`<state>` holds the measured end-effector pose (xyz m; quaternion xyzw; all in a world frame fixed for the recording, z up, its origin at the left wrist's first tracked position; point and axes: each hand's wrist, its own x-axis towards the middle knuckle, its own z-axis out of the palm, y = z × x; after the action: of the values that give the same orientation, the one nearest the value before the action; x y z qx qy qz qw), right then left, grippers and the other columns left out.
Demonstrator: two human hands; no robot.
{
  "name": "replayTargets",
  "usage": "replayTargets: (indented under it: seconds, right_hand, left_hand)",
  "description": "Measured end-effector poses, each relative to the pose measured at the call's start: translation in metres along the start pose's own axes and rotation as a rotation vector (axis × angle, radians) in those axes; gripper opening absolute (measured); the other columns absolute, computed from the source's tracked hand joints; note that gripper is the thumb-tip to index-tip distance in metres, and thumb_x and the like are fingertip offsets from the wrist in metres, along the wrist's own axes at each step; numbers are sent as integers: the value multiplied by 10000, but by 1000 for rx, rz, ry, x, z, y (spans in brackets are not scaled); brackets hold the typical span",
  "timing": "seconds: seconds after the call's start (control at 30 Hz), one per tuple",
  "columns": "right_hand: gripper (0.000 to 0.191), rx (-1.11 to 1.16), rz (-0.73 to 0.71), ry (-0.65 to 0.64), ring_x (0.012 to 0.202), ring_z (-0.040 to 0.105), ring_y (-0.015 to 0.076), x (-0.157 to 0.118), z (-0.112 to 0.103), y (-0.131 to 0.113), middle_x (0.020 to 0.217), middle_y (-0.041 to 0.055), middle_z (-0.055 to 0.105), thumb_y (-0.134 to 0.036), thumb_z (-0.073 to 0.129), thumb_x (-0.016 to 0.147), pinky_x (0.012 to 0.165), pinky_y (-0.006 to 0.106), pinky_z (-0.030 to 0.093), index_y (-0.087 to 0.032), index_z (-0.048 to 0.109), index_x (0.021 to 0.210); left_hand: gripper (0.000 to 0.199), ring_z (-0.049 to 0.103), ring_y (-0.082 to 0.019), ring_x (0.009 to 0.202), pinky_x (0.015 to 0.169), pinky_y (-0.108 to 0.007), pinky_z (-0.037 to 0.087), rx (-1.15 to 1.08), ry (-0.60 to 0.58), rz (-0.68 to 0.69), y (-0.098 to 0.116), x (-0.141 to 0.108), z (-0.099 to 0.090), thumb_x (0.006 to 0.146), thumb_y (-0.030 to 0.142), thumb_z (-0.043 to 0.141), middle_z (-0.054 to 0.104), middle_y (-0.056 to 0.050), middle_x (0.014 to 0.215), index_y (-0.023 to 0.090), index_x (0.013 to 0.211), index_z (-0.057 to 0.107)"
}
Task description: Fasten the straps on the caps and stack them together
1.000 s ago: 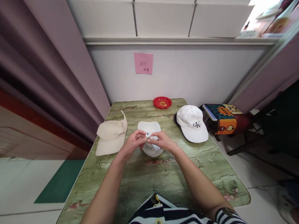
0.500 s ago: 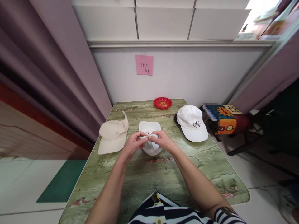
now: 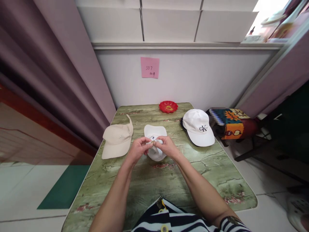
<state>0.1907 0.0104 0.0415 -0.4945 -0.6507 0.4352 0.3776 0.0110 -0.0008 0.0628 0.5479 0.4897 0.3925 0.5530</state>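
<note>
A white cap [image 3: 155, 130] lies in the middle of the table, its brim pointing to the far side. My left hand [image 3: 140, 148] pinches the left part of its back strap, and my right hand [image 3: 166, 146] pinches the right part. The fingertips of both hands meet over the cap; a small brownish spot shows between them, too small to make out. To the left lies a beige cap [image 3: 117, 138] with its strap end sticking up. On the right a white cap with GK letters [image 3: 199, 127] rests on a black one, which shows only at the edge.
A red scalloped dish [image 3: 168, 106] stands at the far edge of the green wood-patterned table [image 3: 193, 180]. Behind it is a wall with a pink note [image 3: 150, 67]. A stool with a colourful cover [image 3: 233, 124] is beyond the table's right edge, and a purple curtain hangs at left.
Both hands remain at the cap's strap, with slight movement of the fingers. The white cap has shifted very slightly between them.
</note>
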Motion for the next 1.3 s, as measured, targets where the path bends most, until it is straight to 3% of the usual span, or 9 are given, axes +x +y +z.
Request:
replayTargets:
  seconds: [0.3,0.43,0.57,0.73,0.87,1.03,1.3]
  right_hand:
    - [241,-38,-9,-1,620,486,133,-3,1,-3,618,-15,591,-399,619,788,577,222,359,-177,706,759]
    - [354,56,-5,-154,589,468,117,-6,-18,-3,597,-22,558,-510,648,783,547,216,338,-160,674,740]
    - [405,209,7,-256,581,475,111,-7,-37,-1,612,-18,558,-550,624,801,572,227,361,-152,626,725]
    - [410,118,-86,-192,567,419,100,-5,-38,-5,590,-37,496,-519,539,871,571,230,321,-171,544,654]
    - [399,30,-114,-195,562,377,99,-8,-32,-11,579,-39,463,-491,538,879,536,229,272,-166,575,651]
    - [320,-35,-102,-187,642,471,125,-10,-27,-9,668,-9,603,-467,647,809,589,229,321,-158,720,774]
    - [314,-67,-50,-90,612,476,124,-14,-26,-4,621,-11,608,-460,662,797,582,228,322,-162,733,728]
  left_hand:
    - [328,455,-71,450,428,-189,342,-3,-9,-15,5,-3,2,658,376,773,556,43,587,143,816,604]
    - [344,493,-92,446,429,-193,383,-49,-56,-85,5,-6,-11,689,391,751,536,59,564,177,889,571]
    - [347,448,-73,410,385,-178,325,-41,-99,-133,6,-10,-21,721,441,729,498,60,571,172,881,581]
    - [351,369,-55,433,393,-178,234,20,-145,-74,7,-13,-17,785,497,678,462,52,583,158,857,622]
    - [398,313,-52,428,410,-196,178,70,-127,-88,6,-16,-13,752,529,702,404,57,524,151,701,592]
    - [407,305,-64,441,433,-206,190,88,-90,-58,2,-17,-12,750,540,695,381,63,501,157,680,576]
    - [386,316,-75,482,469,-217,214,181,-81,-8,1,-16,-10,766,514,678,403,56,527,153,656,595]
